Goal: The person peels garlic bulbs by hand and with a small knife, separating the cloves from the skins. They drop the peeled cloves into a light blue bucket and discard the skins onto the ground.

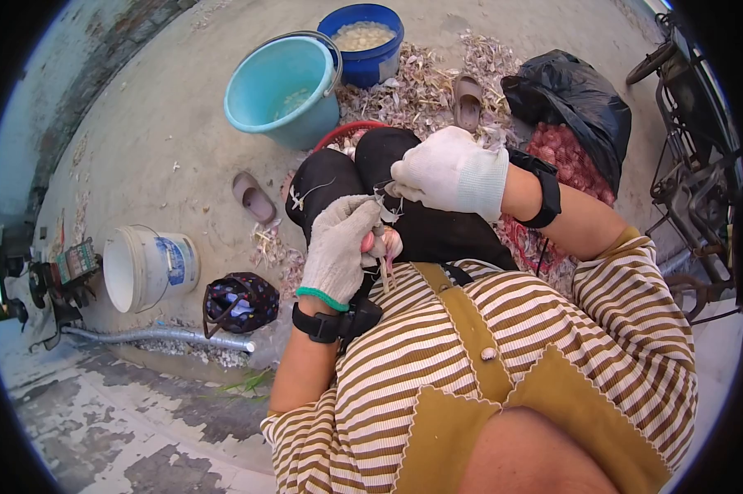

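Note:
My left hand [338, 247], in a greyish-white knit glove with a green cuff, is closed around a garlic bulb [393, 244]. The bulb is pinkish-white, and its dry stalk hangs down over my lap. Just above and to the right, my right hand [448, 170] wears a white glove and has its fingers pinched together. Near those fingertips are loose pieces of pale skin [389, 211]; what the right hand grips is too small to make out. Below my knees, a red basket [338, 132] with garlic is partly hidden by my legs.
Ahead stand a light-blue bucket [264, 90] and a dark-blue bucket [371, 70] holding peeled cloves. Garlic skins [421, 90] litter the floor. On the right are a black bag [581, 95], a red net sack [565, 156] and a bicycle [692, 165]. A white bucket [161, 267] stands left.

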Demonstrator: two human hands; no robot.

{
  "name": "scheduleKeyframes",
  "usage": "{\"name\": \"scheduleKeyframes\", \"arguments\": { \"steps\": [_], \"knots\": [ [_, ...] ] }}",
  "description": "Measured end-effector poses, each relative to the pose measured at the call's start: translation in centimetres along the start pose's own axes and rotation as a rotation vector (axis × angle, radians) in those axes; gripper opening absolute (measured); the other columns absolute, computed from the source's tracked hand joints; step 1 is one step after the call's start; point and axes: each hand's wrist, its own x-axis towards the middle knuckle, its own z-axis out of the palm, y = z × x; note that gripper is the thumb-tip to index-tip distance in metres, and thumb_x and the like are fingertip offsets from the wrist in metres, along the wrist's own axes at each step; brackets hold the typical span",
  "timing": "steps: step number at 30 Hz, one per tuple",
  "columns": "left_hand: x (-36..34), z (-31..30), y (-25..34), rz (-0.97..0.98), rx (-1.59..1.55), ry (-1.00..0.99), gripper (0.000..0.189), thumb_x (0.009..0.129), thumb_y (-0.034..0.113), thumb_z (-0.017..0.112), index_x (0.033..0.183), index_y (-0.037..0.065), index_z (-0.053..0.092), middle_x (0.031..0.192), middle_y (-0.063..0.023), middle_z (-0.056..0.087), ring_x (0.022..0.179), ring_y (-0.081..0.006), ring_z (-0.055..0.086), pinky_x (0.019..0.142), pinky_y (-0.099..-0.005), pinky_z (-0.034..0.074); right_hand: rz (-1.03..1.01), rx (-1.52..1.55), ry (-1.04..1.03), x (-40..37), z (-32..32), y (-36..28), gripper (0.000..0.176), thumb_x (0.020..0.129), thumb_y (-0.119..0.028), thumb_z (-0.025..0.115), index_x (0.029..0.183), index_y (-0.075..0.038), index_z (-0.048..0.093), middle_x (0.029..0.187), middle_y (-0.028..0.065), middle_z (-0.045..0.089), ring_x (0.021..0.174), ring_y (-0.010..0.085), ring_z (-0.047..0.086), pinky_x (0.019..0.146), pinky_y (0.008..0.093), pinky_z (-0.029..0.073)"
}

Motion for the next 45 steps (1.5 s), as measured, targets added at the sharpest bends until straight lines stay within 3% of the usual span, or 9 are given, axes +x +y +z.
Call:
{"name": "scheduleKeyframes", "arguments": {
  "steps": [8,16,22,25,27,33,37,39,45],
  "knots": [
    [0.3,-1.8,-0.3,0.003,-0.15,-0.053,0.023,0.097,0.015,0.051,0.112,-0.001,0.057,0.075,-0.004,0.057,0.05,-0.0077,0.048,0.038,-0.0174,0.031,0.18,0.294,-0.019,0.4,1.7,3.0,0.031,0.091,-0.037,0.053,0.089,-0.009,0.068,0.074,0.0135,0.065,0.074,0.031,0.066,0.066,0.0426,0.05],
    [0.0,-1.4,-0.1,-0.024,-0.073,-0.036,0.013,0.096,0.015,0.054,0.099,0.003,0.057,0.075,-0.0042,0.061,0.048,-0.0054,0.05,0.036,-0.0162,0.03,0.001,0.488,-0.053,-0.7,0.3,1.0,0.039,0.092,-0.045,0.053,0.095,-0.009,0.068,0.082,0.0158,0.066,0.081,0.0339,0.065,0.071,0.0425,0.05],
    [0.0,-1.6,-0.1,0.006,-0.058,-0.018,0.02,0.095,0.014,0.054,0.112,0.002,0.057,0.082,-0.0058,0.062,0.05,-0.008,0.051,0.037,-0.0158,0.029,0.002,0.516,-0.065,-0.3,1.6,1.2,0.037,0.092,-0.044,0.054,0.092,-0.009,0.069,0.08,0.0141,0.067,0.081,0.0319,0.065,0.07,0.0418,0.05],
    [-0.5,-0.1,-0.4,0.207,0.039,0.06,0.028,0.092,0.008,0.058,0.119,0.002,0.055,0.086,-0.0041,0.061,0.056,-0.0071,0.053,0.04,-0.0157,0.031,-0.015,0.566,0.105,0.4,3.5,1.5,0.038,0.093,-0.042,0.054,0.09,-0.007,0.068,0.073,0.014,0.064,0.073,0.0294,0.065,0.067,0.0396,0.05],
    [-0.2,0.0,-1.1,0.263,0.195,0.121,0.036,0.088,0.004,0.061,0.123,0.002,0.053,0.088,-0.0026,0.06,0.058,-0.0061,0.053,0.043,-0.0163,0.033,0.083,0.913,0.027,0.5,3.8,1.1,0.04,0.093,-0.041,0.055,0.086,-0.004,0.068,0.062,0.0098,0.059,0.059,0.0215,0.06,0.057,0.034,0.047],
    [0.0,0.0,-1.2,0.472,0.242,0.266,0.037,0.087,0.004,0.063,0.124,0.002,0.055,0.089,-0.0019,0.061,0.058,-0.0051,0.052,0.044,-0.0167,0.033,0.234,1.346,-0.141,0.2,3.2,-0.2,0.042,0.092,-0.042,0.06,0.084,-0.002,0.068,0.057,0.0002,0.051,0.052,0.0078,0.047,0.048,0.0252,0.037],
    [1.2,-1.9,-1.6,0.629,0.504,0.316,0.034,0.087,0.004,0.063,0.121,0.002,0.059,0.089,-0.0018,0.062,0.063,-0.0059,0.055,0.049,-0.0173,0.039,0.132,0.951,0.0,0.5,4.3,0.1,0.041,0.093,-0.043,0.056,0.09,-0.004,0.069,0.066,0.0111,0.062,0.061,0.0218,0.061,0.059,0.0346,0.048],
    [1.5,-2.3,-1.1,0.958,0.946,0.382,0.031,0.086,0.002,0.063,0.117,0.002,0.063,0.09,-0.0036,0.063,0.068,-0.0086,0.058,0.058,-0.0204,0.046,0.197,0.587,0.164,-0.4,3.0,0.5,0.038,0.092,-0.041,0.056,0.09,-0.005,0.067,0.076,0.0166,0.063,0.072,0.0344,0.064,0.064,0.042,0.049],
    [1.3,-1.3,-0.5,1.047,1.172,0.281,0.038,0.075,-0.006,0.063,0.113,0.003,0.064,0.086,-0.0104,0.063,0.075,-0.0209,0.062,0.068,-0.0298,0.05,0.07,0.252,0.111,-1.2,-0.3,-1.5,0.038,0.091,-0.042,0.057,0.081,-0.007,0.065,0.072,0.0148,0.065,0.073,0.0316,0.067,0.063,0.0419,0.051]
  ]
}}
